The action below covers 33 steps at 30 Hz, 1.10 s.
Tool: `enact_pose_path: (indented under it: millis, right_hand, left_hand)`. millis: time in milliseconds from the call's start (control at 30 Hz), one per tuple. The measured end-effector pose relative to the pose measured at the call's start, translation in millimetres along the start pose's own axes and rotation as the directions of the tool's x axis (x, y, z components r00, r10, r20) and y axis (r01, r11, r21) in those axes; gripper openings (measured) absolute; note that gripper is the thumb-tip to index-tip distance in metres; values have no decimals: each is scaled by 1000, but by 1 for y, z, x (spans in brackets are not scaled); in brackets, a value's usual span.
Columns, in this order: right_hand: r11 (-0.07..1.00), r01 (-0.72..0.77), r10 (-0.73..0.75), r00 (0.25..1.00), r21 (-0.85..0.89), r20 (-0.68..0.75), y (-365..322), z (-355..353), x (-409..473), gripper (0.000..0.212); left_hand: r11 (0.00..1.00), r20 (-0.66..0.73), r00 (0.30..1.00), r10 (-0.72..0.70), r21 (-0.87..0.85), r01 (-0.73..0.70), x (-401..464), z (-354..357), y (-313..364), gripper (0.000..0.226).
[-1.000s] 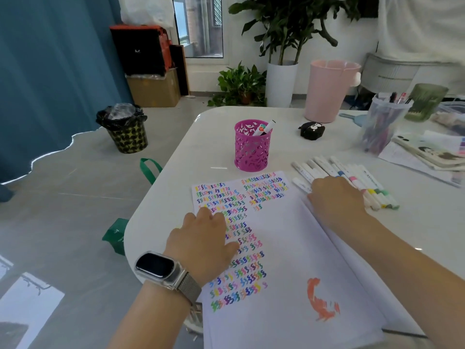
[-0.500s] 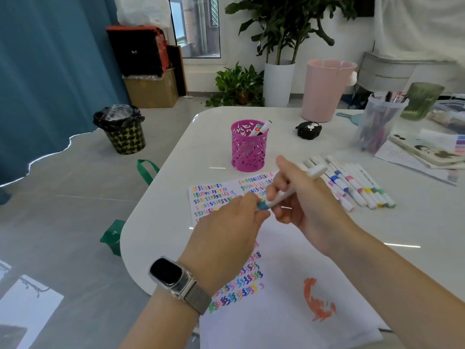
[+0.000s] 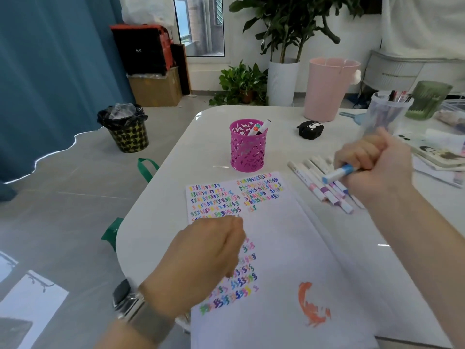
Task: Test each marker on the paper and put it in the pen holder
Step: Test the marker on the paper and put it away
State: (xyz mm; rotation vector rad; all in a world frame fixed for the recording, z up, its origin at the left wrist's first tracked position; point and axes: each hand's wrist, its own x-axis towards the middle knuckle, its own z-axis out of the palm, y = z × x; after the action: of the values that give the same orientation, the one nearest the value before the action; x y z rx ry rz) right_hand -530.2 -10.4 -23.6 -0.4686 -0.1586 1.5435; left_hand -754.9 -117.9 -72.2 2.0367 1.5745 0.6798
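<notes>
Right hand (image 3: 375, 170): fisted round blue marker (image 3: 339, 173), right of pink pen holder (image 3: 247, 147). Left hand (image 3: 208, 258): curled over paper (image 3: 289, 248); contents untellable, cap likely. Risks: marker dropped, unsorted row (image 3: 324, 187) scattered, ink smeared, holder tipped.

Left hand (image 3: 201, 258) is blurred, its curled fingers hiding any contents.

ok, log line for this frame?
right hand: grips blue-banded white marker | left hand: over scribbled white paper | pink perforated pen holder: one marker
</notes>
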Motion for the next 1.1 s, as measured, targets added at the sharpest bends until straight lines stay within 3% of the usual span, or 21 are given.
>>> enact_pose_path:
  millis: [100, 267, 333, 433, 533, 667, 967, 1100]
  right_hand:
    - [991, -92, 95, 995, -97, 26, 23, -9, -9, 58]
    - [940, -162, 197, 976, -301, 89, 75, 2, -33, 56]
    - [926, -179, 216, 973, -332, 77, 76, 3, -37, 56]
    - [906, -270, 290, 957, -327, 14, 76, -2, -37, 57]
    - [900, -337, 352, 936, -276, 6, 75, 1, -35, 58]
    - [912, -354, 363, 932, -210, 7, 73, 1, -29, 60]
    - [889, -430, 443, 894, -155, 59, 72, -4, -24, 60]
    - [896, -429, 439, 895, -113, 80, 71, -1, -23, 62]
  left_hand:
    - [1000, 27, 1000, -12, -17, 12, 6, 3, 7, 24]
    - [958, -55, 995, 80, 280, -62, 24, 28, 28, 41]
    - [896, -94, 986, 134, 438, -80, 23, 32, 22, 54]
    - [851, -72, 980, 185, 511, -123, 17, 30, 19, 49]
    - [921, 10, 995, 103, 377, -99, 15, 25, 23, 54]
    - [986, 65, 996, 61, 153, -70, 21, 21, 32, 36]
    - [991, 108, 994, 15, -131, -1, 23, 20, 35, 41]
    - [949, 163, 987, 10, -313, 42, 24, 17, 33, 38]
